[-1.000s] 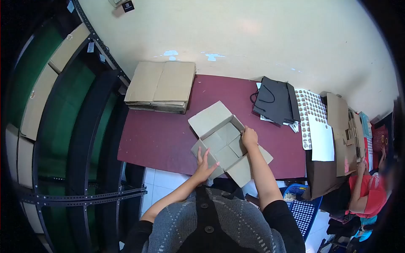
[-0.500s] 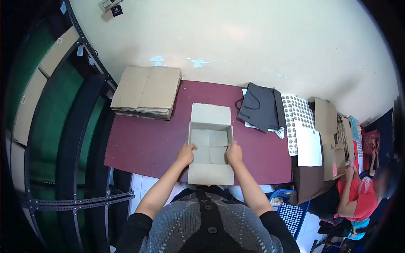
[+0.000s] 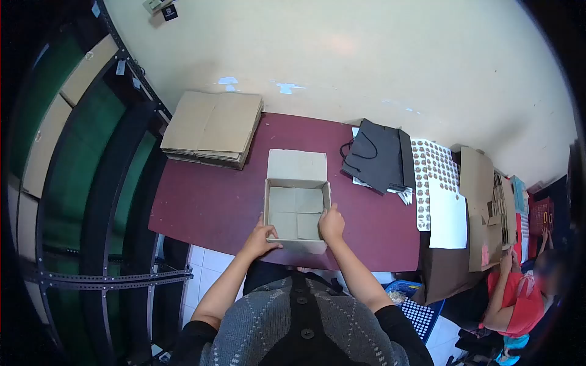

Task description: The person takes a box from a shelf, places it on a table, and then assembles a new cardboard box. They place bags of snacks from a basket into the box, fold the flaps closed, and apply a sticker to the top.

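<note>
An open cardboard box [image 3: 296,166] sits on the maroon table in front of me, its far flap standing out towards the wall. Crossed panels line its bottom, and I see nothing inside. My left hand [image 3: 261,239] grips the box at its near left corner, fingers along the side and front. On the right wall, close to the near corner, my right hand [image 3: 331,224] is closed over the edge. The near flap hangs down along the front face.
Flattened cardboard boxes [image 3: 210,125] are stacked at the table's back left. A black paper bag [image 3: 381,155] and sticker sheets [image 3: 434,165] lie to the right. Beyond them a person in red [image 3: 519,302] works. Metal shelving [image 3: 122,183] stands left; a blue basket [image 3: 418,314] is below.
The near flap, which stretched towards me, now hangs down. My left hand has moved to the near left corner, and the box sits slightly further left.
</note>
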{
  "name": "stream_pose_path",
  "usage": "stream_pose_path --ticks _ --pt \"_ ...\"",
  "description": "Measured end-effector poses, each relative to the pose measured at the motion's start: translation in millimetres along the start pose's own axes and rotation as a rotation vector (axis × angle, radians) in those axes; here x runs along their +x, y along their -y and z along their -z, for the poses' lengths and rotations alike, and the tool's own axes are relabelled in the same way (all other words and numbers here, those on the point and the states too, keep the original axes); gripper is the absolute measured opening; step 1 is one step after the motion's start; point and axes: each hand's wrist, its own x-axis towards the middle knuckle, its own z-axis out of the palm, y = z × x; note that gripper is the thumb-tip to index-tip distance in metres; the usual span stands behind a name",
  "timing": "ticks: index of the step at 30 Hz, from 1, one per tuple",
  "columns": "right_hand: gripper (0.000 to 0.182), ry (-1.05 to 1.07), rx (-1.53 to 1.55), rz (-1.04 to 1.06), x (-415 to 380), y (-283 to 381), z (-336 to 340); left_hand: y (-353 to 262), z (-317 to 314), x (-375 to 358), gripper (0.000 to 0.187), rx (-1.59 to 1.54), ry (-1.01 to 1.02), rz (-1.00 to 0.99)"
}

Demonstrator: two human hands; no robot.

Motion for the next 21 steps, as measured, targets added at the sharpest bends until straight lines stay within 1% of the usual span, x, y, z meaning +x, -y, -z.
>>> stream_pose_path --ticks 1,2,3,5,6,7,9,10,12,13,14,15,16,17,19,20,21 --pt "0.028 0.046 0.011 -0.023 0.6 -0.4 1.5 3.5 -3.8 -1.8 0.037 0.005 -0.060 0.034" --pt "0.034 0.092 0.021 -0.045 0.8 0.3 2.1 6.1 -9.3 -3.6 0.029 0.012 -0.129 0.021" --pt "0.034 0.092 0.019 -0.038 -0.6 5.5 7.5 8.0 -11.6 -4.0 0.029 0.010 -0.136 0.022" --pt "0.053 0.003 0.165 -0.080 -6.7 16.4 16.8 13.9 -12.4 -4.2 0.029 -0.073 -0.089 0.091" --pt "0.068 -0.087 0.178 0.057 -8.3 16.4 15.0 7.0 -9.4 -9.2 0.028 -0.043 -0.122 0.056" --pt "0.068 -0.087 0.179 0.057 -5.7 16.4 14.4 7.9 -8.4 -9.3 0.028 -0.042 -0.123 0.056" --pt "0.073 -0.207 -0.278 0.440 7.7 17.6 16.4 9.5 -6.3 -8.8 0.027 -0.030 -0.114 -0.014" --pt "0.075 -0.167 -0.264 0.431 20.7 18.0 14.9 10.4 -6.3 -8.8 0.027 -0.028 -0.115 -0.014" --pt "0.072 -0.124 -0.294 0.389 32.6 13.0 18.5 10.9 -5.5 -7.2 0.026 -0.018 -0.047 -0.112" --pt "0.069 -0.085 -0.295 0.370 36.2 10.8 22.5 10.1 -5.8 -5.9 0.026 -0.012 -0.047 -0.116" --pt "0.069 -0.090 -0.290 0.368 38.4 8.3 25.0 8.4 -7.8 -4.7 0.026 0.002 -0.026 -0.123" --pt "0.059 -0.054 -0.256 0.386 41.1 4.6 24.8 7.3 -10.1 -2.4 0.026 0.016 -0.006 -0.129" --pt "0.050 -0.010 -0.224 0.402 41.2 -0.1 23.9 6.2 -14.0 -1.4 0.026 -0.007 0.014 -0.087" --pt "0.050 -0.009 -0.220 0.397 43.4 -4.6 23.1 6.4 -16.4 0.3 0.026 -0.004 0.019 -0.086" --pt "0.035 -0.014 -0.221 0.381 48.9 -13.2 21.0 -2.5 -15.2 1.7 0.029 0.054 0.024 -0.131" --pt "0.025 -0.141 -0.237 0.442 50.4 -18.1 18.9 -5.8 -13.5 4.1 0.026 0.026 0.091 -0.021" --pt "0.025 -0.136 -0.236 0.440 51.1 -24.0 19.5 -4.9 -18.2 5.5 0.026 0.026 0.095 -0.016"
